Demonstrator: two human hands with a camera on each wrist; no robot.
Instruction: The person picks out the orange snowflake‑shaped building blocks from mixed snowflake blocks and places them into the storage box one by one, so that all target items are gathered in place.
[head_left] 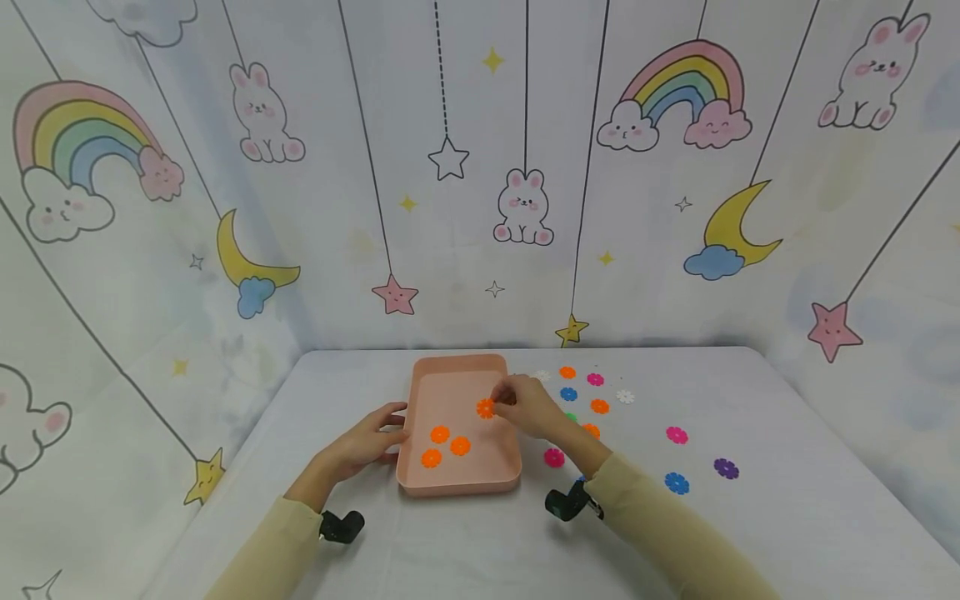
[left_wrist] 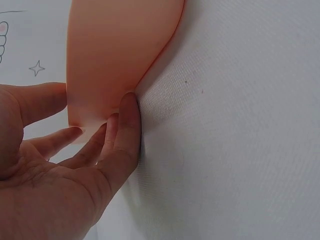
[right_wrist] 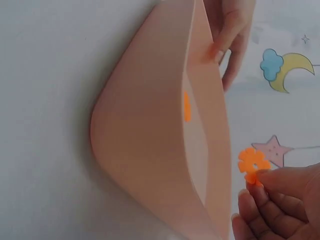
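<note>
A shallow peach-pink tray [head_left: 457, 482] lies in front of me. My left hand [head_left: 369, 438] holds its left wall, with the thumb at the rim and the other fingers along the outside [left_wrist: 125, 130]. My right hand [head_left: 531, 407] pinches an orange flower-shaped plastic piece [right_wrist: 250, 162] by its edge between thumb and index finger. In the head view, this piece overlaps the tray's right side; the right wrist view shows it raised above the rim. Three more orange flower pieces [head_left: 460, 446] lie on the tray floor, toward its near left.
Right of the tray, flower pieces are scattered on the white table [head_left: 750, 533]: orange [head_left: 600, 407], pink [head_left: 677, 435], blue [head_left: 677, 483], purple [head_left: 726, 468] and white [head_left: 625, 397]. The right forearm partly covers some. A patterned curtain [head_left: 465, 250] stands behind the table.
</note>
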